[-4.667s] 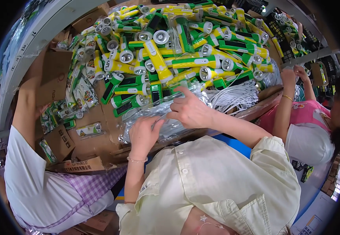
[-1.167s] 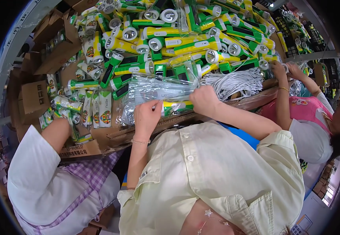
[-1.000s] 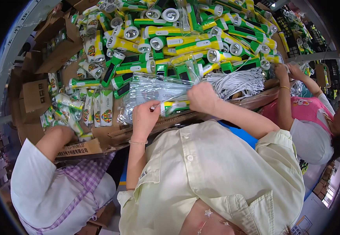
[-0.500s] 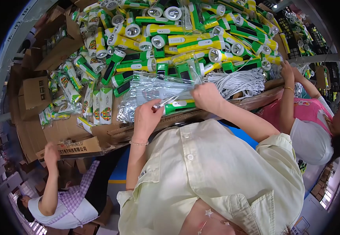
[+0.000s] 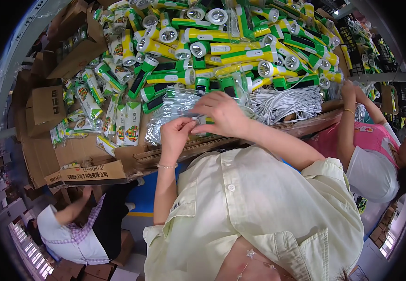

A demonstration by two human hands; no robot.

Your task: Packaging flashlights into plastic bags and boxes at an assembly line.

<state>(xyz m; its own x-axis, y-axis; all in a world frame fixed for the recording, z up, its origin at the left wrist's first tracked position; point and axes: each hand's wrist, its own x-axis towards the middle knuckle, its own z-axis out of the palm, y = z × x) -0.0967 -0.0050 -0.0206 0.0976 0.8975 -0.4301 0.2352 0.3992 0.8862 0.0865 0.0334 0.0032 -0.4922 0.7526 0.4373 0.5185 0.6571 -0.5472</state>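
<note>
My left hand (image 5: 176, 134) is closed in a pinch at the front edge of the box, with a small whitish bit at its fingertips that I cannot make out. Close beside it, my right hand (image 5: 225, 114) arches over the same spot, thumb and fingers apart. Something green shows between its thumb and fingers, mostly hidden. Behind both hands lies a stack of clear plastic bags (image 5: 170, 105). A bundle of white cables (image 5: 287, 103) lies to the right of my right hand. Beyond is a big heap of green and yellow flashlights (image 5: 243, 56).
Bagged flashlights (image 5: 88, 100) lie at the left, near small cardboard boxes (image 5: 46, 108). A cardboard edge (image 5: 306, 122) runs along the front. One co-worker in pink (image 5: 327, 140) reaches in from the right; another in a checked apron (image 5: 83, 225) bends at lower left.
The hands have come together, and the clear bag stretched between them is no longer held out. My right hand has moved left and its fingers have spread. The left co-worker's arm has lowered.
</note>
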